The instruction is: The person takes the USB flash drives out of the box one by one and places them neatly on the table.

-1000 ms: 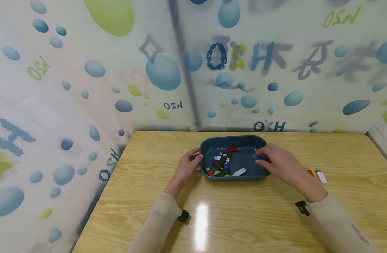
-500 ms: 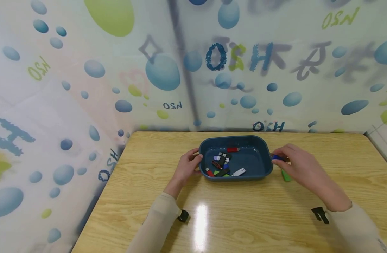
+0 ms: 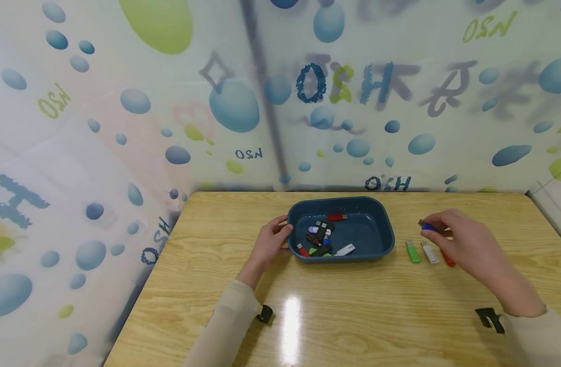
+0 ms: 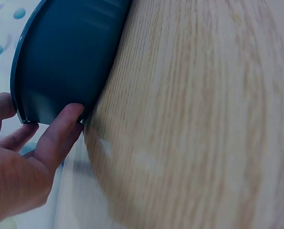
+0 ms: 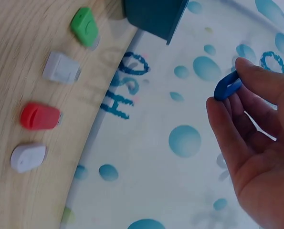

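My left hand (image 3: 270, 242) holds the left end of a dark blue plastic bin (image 3: 342, 259), thumb at the rim. In the left wrist view its fingertips touch the end wall of the bin (image 4: 68, 62). My right hand (image 3: 470, 250) pinches a blue USB stick (image 3: 428, 226) between thumb and fingers, above the table right of the bin. That blue stick (image 5: 226, 87) shows its rounded end in the right wrist view. Inside the bin lie several USB sticks, among them a red one (image 3: 337, 217) and a white one (image 3: 345, 250).
A row of USB sticks lies right of the bin: green (image 5: 84, 27), grey-white (image 5: 60, 67), red (image 5: 40, 116) and white (image 5: 28, 157). The wooden table (image 3: 345, 311) ends at a patterned curtain (image 3: 285, 127) behind it.
My right hand has carried the blue USB stick out of the bin, over its right rim and further right. The left hand has stayed at the bin.
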A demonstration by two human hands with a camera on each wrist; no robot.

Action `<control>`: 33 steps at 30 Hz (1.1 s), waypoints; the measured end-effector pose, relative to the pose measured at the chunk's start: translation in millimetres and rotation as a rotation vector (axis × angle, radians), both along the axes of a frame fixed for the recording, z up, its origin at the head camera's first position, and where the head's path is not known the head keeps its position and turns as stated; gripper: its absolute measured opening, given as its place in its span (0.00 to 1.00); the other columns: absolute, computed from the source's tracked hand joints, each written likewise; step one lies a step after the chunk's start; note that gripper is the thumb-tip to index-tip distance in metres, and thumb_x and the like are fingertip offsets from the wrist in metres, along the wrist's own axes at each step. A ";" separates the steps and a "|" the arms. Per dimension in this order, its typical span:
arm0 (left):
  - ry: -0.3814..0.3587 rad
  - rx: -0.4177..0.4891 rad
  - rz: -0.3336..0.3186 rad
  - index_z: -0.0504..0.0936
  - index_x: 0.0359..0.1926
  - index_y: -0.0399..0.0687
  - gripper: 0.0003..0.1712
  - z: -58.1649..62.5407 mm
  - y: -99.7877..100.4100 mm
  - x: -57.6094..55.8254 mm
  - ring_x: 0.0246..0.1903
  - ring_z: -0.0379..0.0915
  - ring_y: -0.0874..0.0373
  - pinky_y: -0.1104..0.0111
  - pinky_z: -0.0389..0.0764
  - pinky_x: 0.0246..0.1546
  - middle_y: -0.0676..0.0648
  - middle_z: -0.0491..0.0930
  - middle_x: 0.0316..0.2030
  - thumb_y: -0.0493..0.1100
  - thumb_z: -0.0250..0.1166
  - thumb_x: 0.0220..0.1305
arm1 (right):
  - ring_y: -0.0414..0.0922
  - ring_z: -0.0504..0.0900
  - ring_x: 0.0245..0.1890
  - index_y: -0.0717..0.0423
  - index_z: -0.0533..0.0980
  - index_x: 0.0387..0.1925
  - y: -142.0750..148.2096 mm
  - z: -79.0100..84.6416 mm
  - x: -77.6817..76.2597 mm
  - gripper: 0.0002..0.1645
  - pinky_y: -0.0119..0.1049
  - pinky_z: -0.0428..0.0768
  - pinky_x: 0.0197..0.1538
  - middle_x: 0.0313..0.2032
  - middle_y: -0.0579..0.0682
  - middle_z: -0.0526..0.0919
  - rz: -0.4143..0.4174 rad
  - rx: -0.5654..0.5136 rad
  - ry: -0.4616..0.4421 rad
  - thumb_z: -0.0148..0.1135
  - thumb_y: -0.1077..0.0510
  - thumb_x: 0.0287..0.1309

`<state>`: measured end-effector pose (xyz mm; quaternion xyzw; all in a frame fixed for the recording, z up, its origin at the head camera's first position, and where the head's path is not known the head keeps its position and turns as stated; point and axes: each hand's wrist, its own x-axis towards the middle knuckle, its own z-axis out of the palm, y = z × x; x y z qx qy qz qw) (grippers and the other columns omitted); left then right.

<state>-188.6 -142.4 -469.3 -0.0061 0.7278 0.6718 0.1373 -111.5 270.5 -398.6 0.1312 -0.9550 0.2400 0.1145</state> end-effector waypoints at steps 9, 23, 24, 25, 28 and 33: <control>-0.007 -0.006 0.008 0.71 0.74 0.47 0.27 -1.0 -1.4 0.6 0.55 0.80 0.42 0.55 0.89 0.42 0.35 0.77 0.62 0.45 0.59 0.78 | 0.59 0.87 0.37 0.62 0.82 0.46 30.0 -7.9 3.6 0.16 0.46 0.85 0.32 0.36 0.52 0.85 -0.053 0.001 0.051 0.76 0.62 0.58; 0.008 -0.022 0.008 0.72 0.73 0.46 0.27 -0.1 0.0 0.4 0.54 0.81 0.43 0.55 0.89 0.41 0.35 0.77 0.62 0.45 0.60 0.78 | 0.60 0.83 0.34 0.71 0.80 0.45 60.6 -23.9 8.9 0.17 0.34 0.75 0.26 0.33 0.60 0.85 -0.176 0.017 -0.050 0.72 0.60 0.63; 0.008 -0.022 0.008 0.72 0.73 0.46 0.27 -0.1 0.0 0.5 0.54 0.81 0.43 0.55 0.89 0.41 0.35 0.77 0.61 0.45 0.60 0.78 | 0.60 0.83 0.33 0.71 0.79 0.44 62.3 -24.9 9.0 0.17 0.35 0.75 0.26 0.33 0.60 0.85 -0.184 0.023 -0.060 0.72 0.60 0.63; 0.007 -0.020 0.009 0.72 0.73 0.46 0.27 -0.1 0.1 0.5 0.54 0.81 0.43 0.55 0.89 0.40 0.35 0.77 0.61 0.45 0.60 0.78 | 0.60 0.83 0.33 0.72 0.79 0.44 64.2 -26.0 9.1 0.18 0.36 0.75 0.26 0.32 0.60 0.84 -0.191 0.025 -0.068 0.72 0.59 0.64; 0.005 -0.015 0.011 0.72 0.73 0.46 0.27 0.5 0.3 0.8 0.53 0.82 0.43 0.56 0.89 0.40 0.35 0.78 0.60 0.45 0.60 0.78 | 0.59 0.82 0.32 0.72 0.79 0.43 69.1 -29.5 8.9 0.18 0.39 0.76 0.27 0.30 0.58 0.83 -0.205 0.036 -0.082 0.72 0.59 0.64; 0.004 -0.015 0.007 0.71 0.74 0.46 0.27 1.3 0.5 0.7 0.53 0.82 0.43 0.55 0.89 0.41 0.34 0.77 0.60 0.45 0.60 0.78 | 0.58 0.82 0.29 0.73 0.79 0.39 77.8 -36.5 7.9 0.18 0.46 0.78 0.26 0.28 0.56 0.82 -0.220 0.053 -0.095 0.72 0.58 0.64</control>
